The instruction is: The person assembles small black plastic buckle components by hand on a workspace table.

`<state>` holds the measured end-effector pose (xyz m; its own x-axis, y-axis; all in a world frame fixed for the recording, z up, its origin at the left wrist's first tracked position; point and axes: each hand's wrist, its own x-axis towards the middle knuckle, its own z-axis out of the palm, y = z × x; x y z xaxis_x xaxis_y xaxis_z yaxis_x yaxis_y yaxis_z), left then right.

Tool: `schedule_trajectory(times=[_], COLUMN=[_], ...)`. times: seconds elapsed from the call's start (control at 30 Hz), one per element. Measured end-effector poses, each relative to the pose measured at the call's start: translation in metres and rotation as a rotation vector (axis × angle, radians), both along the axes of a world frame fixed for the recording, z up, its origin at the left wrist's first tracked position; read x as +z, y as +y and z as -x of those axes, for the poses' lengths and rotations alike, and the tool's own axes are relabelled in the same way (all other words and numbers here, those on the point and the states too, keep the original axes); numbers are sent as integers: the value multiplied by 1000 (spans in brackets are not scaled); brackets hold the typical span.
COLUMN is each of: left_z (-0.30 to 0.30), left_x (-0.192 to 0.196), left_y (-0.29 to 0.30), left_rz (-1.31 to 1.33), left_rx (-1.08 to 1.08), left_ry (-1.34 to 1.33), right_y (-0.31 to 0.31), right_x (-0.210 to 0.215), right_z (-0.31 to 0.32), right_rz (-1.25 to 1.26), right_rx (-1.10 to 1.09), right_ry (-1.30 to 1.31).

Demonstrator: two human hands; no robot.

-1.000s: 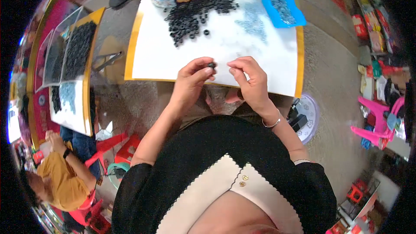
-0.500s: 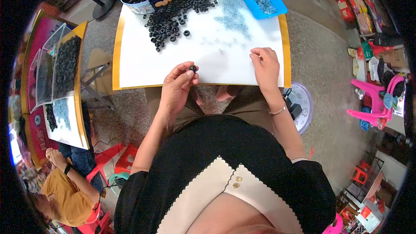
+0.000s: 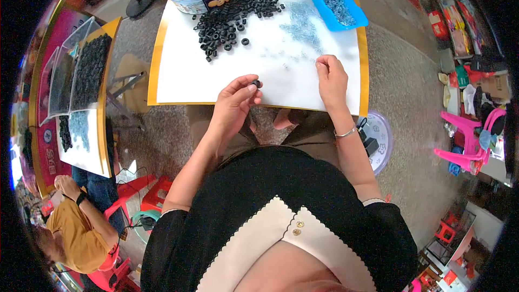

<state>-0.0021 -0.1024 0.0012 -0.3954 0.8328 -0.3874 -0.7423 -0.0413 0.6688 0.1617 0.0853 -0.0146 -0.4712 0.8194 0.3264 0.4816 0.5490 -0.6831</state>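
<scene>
My left hand is at the table's near edge, thumb and fingertips pinched round a small black ring-shaped part. My right hand hovers above the right side of the white tabletop, thumb and forefinger pressed together; anything between them is too small to make out. Just beyond it lies a spread of tiny clear bluish pieces, with a few scattered nearer to me. A heap of black ring-shaped parts covers the far left of the table, a single ring lying apart at its near side.
A round tub of black rings stands at the far left, a blue tray of clear pieces at the far right. Leftward, another person sits by a second table with similar parts. A pale round stool stands by my right forearm.
My right hand has moved slightly left and farther over the table, its fingertips closer to the clear pieces. My left hand still holds the black ring. The whole view has shifted a little.
</scene>
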Motion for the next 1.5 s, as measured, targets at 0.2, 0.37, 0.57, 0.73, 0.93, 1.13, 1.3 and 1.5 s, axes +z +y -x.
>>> schedule_trajectory(times=[0.2, 0.37, 0.57, 0.73, 0.93, 1.13, 1.3, 1.5], left_z=[-7, -8, -6, 5, 17, 18, 27, 31], left_x=[14, 9, 14, 19, 5, -9, -13, -18], left_y=[18, 24, 17, 6, -10, -20, -26, -31], left_rz=[46, -46, -2, 39, 56, -103, -196, -214], left_rx=[-63, -110, -93, -212, -436, -170, -20, 8], left_ry=[-13, -137, -27, 94, 114, -234, -296, -282], right_y=[-15, -52, -63, -59, -66, -70, -44, -24], right_x=[17, 49, 51, 47, 49, 49, 38, 16], right_z=[6, 19, 33, 31, 36, 54, 89, 150], right_rz=[319, 664, 405, 610, 1111, 949, 390, -310], right_rx=[91, 317, 447, 486, 563, 571, 487, 560], right_ry=[180, 362, 232, 177, 69, 225, 121, -22])
